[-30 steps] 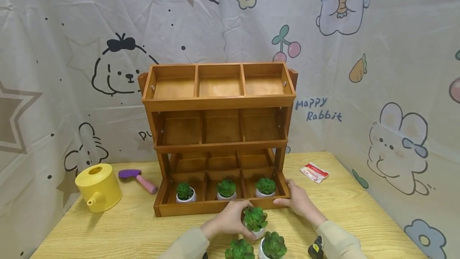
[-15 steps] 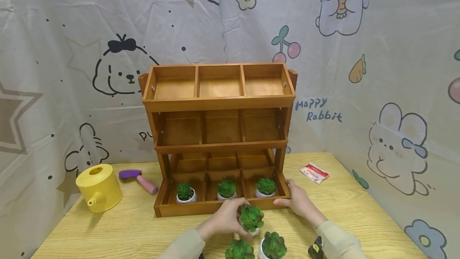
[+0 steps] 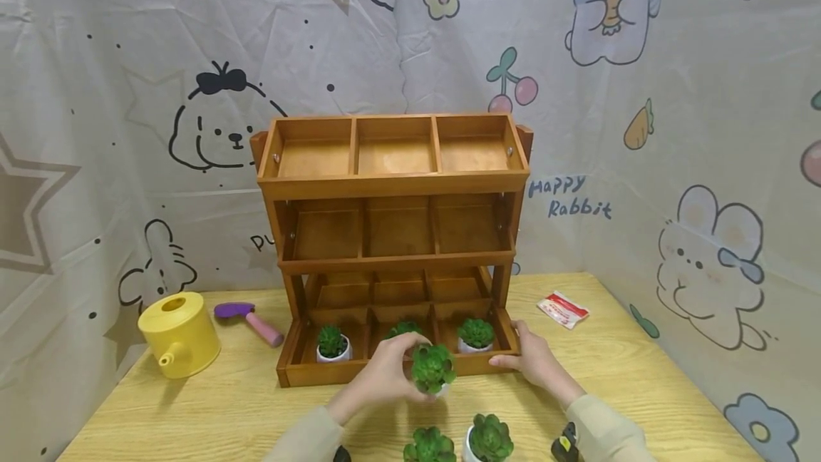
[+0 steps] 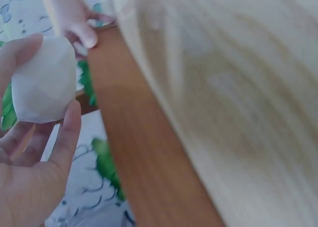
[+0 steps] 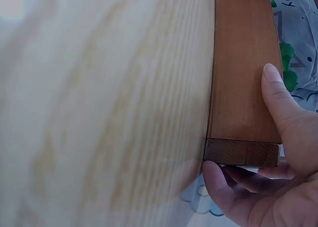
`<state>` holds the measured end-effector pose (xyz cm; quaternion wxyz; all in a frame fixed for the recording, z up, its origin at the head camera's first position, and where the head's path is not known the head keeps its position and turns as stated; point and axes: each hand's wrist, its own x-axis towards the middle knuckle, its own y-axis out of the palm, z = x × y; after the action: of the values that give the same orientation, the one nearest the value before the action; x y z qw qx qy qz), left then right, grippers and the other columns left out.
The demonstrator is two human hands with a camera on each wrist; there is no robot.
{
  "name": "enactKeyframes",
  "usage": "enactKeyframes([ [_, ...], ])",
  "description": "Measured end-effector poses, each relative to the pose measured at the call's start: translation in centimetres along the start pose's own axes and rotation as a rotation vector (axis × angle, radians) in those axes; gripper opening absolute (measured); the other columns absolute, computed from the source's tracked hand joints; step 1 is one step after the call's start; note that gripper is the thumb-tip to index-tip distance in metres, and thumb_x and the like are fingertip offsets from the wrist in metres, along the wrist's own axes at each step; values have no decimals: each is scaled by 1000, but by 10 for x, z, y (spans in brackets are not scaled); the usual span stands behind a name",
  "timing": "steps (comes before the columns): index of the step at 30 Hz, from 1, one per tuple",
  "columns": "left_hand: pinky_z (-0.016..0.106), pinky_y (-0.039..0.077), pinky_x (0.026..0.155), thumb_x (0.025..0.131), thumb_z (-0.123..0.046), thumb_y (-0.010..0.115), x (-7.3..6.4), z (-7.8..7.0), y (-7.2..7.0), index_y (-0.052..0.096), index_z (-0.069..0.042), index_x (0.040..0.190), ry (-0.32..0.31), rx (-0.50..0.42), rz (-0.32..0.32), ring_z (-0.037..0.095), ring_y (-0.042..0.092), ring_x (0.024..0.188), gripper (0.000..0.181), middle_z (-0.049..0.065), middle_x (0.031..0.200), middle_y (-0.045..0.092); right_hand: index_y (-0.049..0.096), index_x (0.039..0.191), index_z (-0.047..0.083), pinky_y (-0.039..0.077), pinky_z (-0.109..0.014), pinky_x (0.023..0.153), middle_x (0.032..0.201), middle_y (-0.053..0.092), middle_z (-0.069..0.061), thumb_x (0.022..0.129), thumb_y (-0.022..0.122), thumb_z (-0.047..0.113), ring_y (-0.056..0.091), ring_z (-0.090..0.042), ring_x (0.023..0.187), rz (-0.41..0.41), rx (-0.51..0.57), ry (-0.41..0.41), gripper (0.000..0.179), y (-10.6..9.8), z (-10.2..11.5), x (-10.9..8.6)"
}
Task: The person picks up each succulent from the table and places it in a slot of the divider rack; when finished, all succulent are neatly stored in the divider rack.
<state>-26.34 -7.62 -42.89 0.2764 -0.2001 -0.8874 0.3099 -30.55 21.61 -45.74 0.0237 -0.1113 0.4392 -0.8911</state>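
Note:
My left hand [image 3: 385,373] grips a potted succulent [image 3: 432,368] in front of the wooden shelf [image 3: 398,184], lifted above the table. In the left wrist view, thumb and fingers curl round its white pot [image 4: 44,80]. My right hand [image 3: 534,358] holds the shelf's lower right corner; the right wrist view has its thumb on the front board [image 5: 243,68] and the fingers round the end. The bottom tier bears a left succulent [image 3: 332,344], a middle one [image 3: 403,328] partly hidden by my left hand, and a right one [image 3: 476,336].
Two more succulents, one left [image 3: 430,446] and one right [image 3: 489,440], stand at the near edge of view. A yellow watering can [image 3: 179,334] and a purple-and-pink hand tool [image 3: 256,323] lie left of the shelf. A red-and-white packet [image 3: 563,309] is at right.
My left hand has carried the succulent up and to the left, closer to the shelf's front, and now covers part of the middle plant. My right hand keeps its place on the corner.

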Motion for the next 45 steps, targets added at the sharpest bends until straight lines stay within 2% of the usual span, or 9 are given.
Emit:
enactKeyframes([
  [5, 29, 55, 75, 62, -21, 90, -2, -1, -20, 60, -12, 114, 40, 40, -112, 16, 63, 93, 61, 0, 106, 65, 40, 130, -12, 49, -51, 87, 114, 61, -31, 72, 81, 38, 61, -41, 103, -2, 2, 0, 86, 0, 0, 0],
  [10, 25, 55, 72, 62, -17, 90, -4, 1, -38, 59, -11, 115, 23, 50, -249, 19, 64, 89, 61, 3, 105, 64, 40, 130, -11, 50, -50, 85, 112, 63, -29, 72, 81, 39, 62, -39, 101, 1, 7, 3, 87, -1, 0, 1],
  [19, 27, 56, 74, 59, -11, 91, -2, 4, -60, 61, -8, 116, 25, 64, -652, 22, 64, 95, 65, 6, 106, 65, 40, 130, -11, 50, -50, 85, 112, 63, -28, 72, 81, 40, 62, -38, 101, 5, 12, -4, 88, 0, 0, 1],
  [23, 19, 52, 78, 58, -9, 91, 0, 3, -66, 61, -6, 116, 31, 64, -775, 19, 62, 98, 65, 8, 109, 65, 40, 129, -11, 51, -50, 85, 111, 63, -28, 72, 81, 40, 63, -38, 100, 3, 8, -6, 87, 0, 0, 2],
  [30, 6, 47, 77, 56, 4, 88, 6, 2, -80, 59, 3, 116, 65, -15, -907, -5, 54, 99, 66, 19, 110, 61, 40, 130, -12, 50, -51, 87, 113, 62, -30, 71, 80, 42, 62, -41, 103, 10, 0, 3, 90, 0, 1, 2],
  [34, 4, 44, 80, 55, 7, 88, 11, 3, -92, 58, 6, 116, 73, -25, -967, -7, 52, 101, 68, 22, 110, 59, 39, 130, -12, 50, -51, 87, 114, 61, -31, 71, 81, 42, 61, -42, 103, 11, 2, 2, 90, 0, 1, 1],
  [39, 9, 46, 84, 58, -1, 89, 16, 6, -104, 59, 2, 117, 50, 5, -1026, 3, 55, 101, 66, 18, 111, 60, 40, 130, -12, 50, -51, 87, 114, 61, -31, 72, 81, 40, 61, -41, 103, 9, 0, -2, 88, 0, 1, 2],
  [43, 33, 44, 94, 58, -11, 91, 19, 9, -111, 60, 0, 116, 36, 90, -1092, 22, 58, 104, 66, 18, 111, 62, 40, 130, -11, 50, -51, 86, 113, 62, -30, 73, 81, 38, 62, -40, 102, 6, 4, -1, 86, 0, 1, 1],
  [45, 37, 42, 93, 58, -14, 91, 22, 11, -114, 60, -1, 117, 31, 127, -1120, 28, 58, 105, 67, 18, 111, 63, 40, 130, -11, 50, -50, 85, 112, 63, -29, 73, 81, 38, 63, -38, 100, 6, 7, -1, 86, 0, 2, 1],
])
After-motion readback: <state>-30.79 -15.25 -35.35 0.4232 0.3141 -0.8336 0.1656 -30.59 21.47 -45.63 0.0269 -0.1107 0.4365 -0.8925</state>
